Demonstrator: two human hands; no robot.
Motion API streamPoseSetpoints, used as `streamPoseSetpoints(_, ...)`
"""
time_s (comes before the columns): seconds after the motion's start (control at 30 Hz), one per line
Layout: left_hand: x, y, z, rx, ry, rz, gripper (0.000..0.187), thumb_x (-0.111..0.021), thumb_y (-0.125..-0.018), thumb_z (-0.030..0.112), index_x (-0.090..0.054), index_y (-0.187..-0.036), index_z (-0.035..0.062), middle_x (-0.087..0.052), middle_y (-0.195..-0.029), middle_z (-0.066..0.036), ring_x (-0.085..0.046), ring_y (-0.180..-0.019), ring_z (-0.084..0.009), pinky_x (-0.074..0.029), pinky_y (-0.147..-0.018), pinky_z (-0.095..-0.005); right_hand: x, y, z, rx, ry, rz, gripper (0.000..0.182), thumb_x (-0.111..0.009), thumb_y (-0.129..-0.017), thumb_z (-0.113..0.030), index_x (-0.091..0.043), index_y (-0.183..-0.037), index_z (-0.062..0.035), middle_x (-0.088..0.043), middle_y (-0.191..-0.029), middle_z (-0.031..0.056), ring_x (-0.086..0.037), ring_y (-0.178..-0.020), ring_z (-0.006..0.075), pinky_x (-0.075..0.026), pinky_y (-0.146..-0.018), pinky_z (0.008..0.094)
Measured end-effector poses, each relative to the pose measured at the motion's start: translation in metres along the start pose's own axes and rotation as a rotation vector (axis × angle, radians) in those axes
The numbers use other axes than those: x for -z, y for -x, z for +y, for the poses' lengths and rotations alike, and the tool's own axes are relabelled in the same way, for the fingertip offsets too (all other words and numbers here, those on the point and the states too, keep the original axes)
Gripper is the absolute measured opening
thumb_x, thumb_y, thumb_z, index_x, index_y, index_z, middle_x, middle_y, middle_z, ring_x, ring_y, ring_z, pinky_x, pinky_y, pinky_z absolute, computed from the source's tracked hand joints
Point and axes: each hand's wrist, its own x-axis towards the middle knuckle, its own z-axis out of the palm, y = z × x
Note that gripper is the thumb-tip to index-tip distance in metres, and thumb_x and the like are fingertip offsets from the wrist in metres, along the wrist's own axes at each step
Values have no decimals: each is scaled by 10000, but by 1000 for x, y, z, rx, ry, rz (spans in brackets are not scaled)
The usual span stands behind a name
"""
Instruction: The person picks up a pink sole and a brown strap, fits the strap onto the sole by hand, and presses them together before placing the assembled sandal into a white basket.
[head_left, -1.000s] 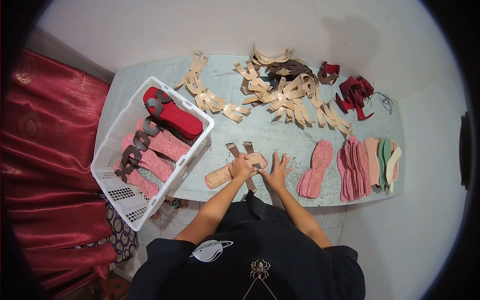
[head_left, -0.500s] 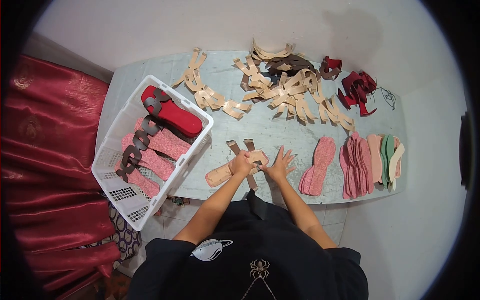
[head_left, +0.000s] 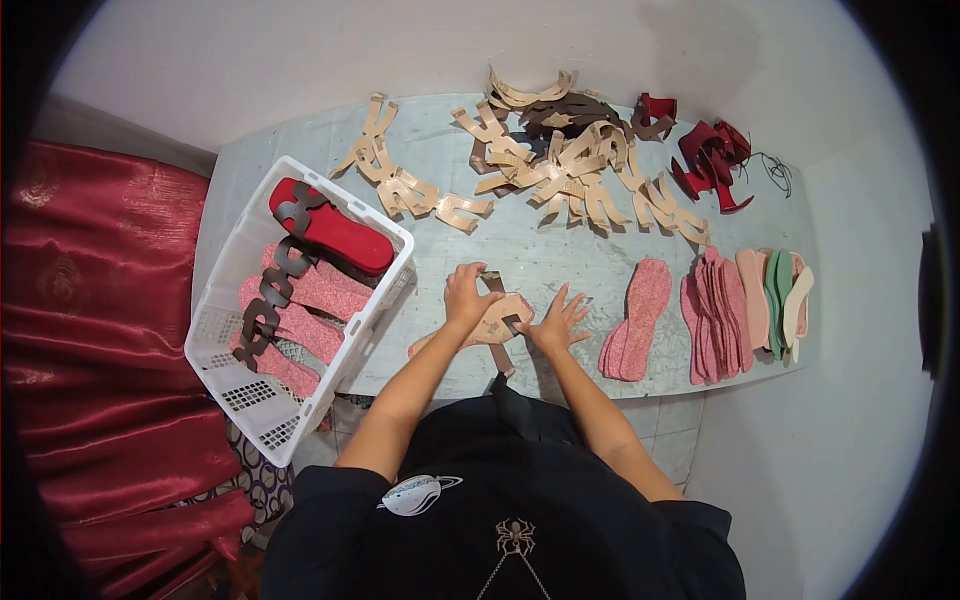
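Note:
A pink-edged insole with a tan face lies slanted on the table in front of the body. A dark strap crosses its wide end, with one end sticking out above and another below. My left hand is bent round the strap's upper left part, thumb and fingers curved; its hold is partly hidden. On the other side, my right hand has its fingers spread over the table, and its thumb touches the insole's right edge beside a dark square patch.
At the left, a white basket holds a red sandal, pink soles and dark straps. Tan straps are heaped at the back, with red straps to their right. Pink soles, more stacked soles and green ones line the right.
My left hand has moved up and left from the middle of the insole to the strap's upper left part, its fingers uncurling. My right hand stays nearly in place. The view has shifted slightly.

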Motion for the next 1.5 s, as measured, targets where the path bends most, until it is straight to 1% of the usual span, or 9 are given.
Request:
streamPoseSetpoints(0.17,1,-19,-1,-56,-102,-270,539,-783,-510,209,-550,-982,90,-581,-852,-68,-538,-828,-231,-415,-743,-348,0,0,0,-16,-1,-15,1277,-816,-454,-397,55,-1368,-211,161,-1408,145,125,-1294,354,-16,-932,665)
streamPoseSetpoints(0.23,-1,-21,-2,139,206,-371,416,-753,-555,180,-593,-916,48,-609,-780,-88,-583,-735,-245,-448,-688,-331,0,-1,-1,-28,0,-16,1274,-815,-455,-398,52,-1369,-208,161,-1408,142,125,-1294,354,-16,-931,666)
streamPoseSetpoints(0.27,-1,-20,-3,138,203,-373,416,-753,-555,180,-593,-916,48,-609,-780,-88,-583,-735,-245,-448,-688,-331,0,-1,-1,-38,3,-20,1272,-814,-455,-400,49,-1369,-204,161,-1409,139,125,-1294,354,-16,-931,667)
streamPoseSetpoints(0.33,-2,-14,-5,-85,136,-264,267,-702,-594,146,-627,-823,32,-601,-760,-118,-592,-695,-272,-461,-628,-346,2,1,-2,-37,-1,-25,1272,-814,-456,-400,50,-1369,-204,160,-1410,136,124,-1294,352,-16,-932,666)
streamPoseSetpoints(0.47,-8,-6,-3,-44,217,-297,169,-643,-652,71,-641,-807,5,-602,-778,-146,-597,-692,-273,-463,-647,-329,2,1,-1,-40,-11,-24,1270,-812,-461,-398,53,-1369,-199,162,-1411,128,122,-1296,345,-14,-934,664)
streamPoseSetpoints(0.53,-7,1,2,-193,64,-211,145,-601,-670,45,-636,-801,-4,-597,-778,-155,-589,-707,-291,-463,-644,-352,2,1,-2,-47,-10,-23,1270,-813,-462,-391,54,-1369,-196,161,-1412,125,122,-1297,344,-13,-936,662)
streamPoseSetpoints(0.83,-10,21,-7,-487,-30,-190,253,-551,-641,24,-582,-892,33,-523,-743,-115,-535,-749,-288,-419,-673,-382,1,2,-2,-39,-40,-11,1265,-816,-466,-361,53,-1369,-186,153,-1415,119,120,-1296,347,-2,-936,660)
streamPoseSetpoints(0.93,-12,28,-6,-513,-55,-175,204,-523,-695,16,-553,-896,17,-532,-784,-126,-530,-779,-302,-422,-704,-380,0,0,-1,-47,-40,-13,1264,-816,-465,-359,50,-1369,-186,154,-1415,119,121,-1296,347,0,-937,659)
streamPoseSetpoints(1.5,-19,45,-11,-703,-321,-107,363,-496,-709,53,-486,-1053,-63,-515,-969,-174,-505,-965,-300,-404,-850,-360,2,2,-3,-50,-34,-18,1249,-815,-471,-360,34,-1371,-185,147,-1418,110,120,-1297,342,-2,-944,653)
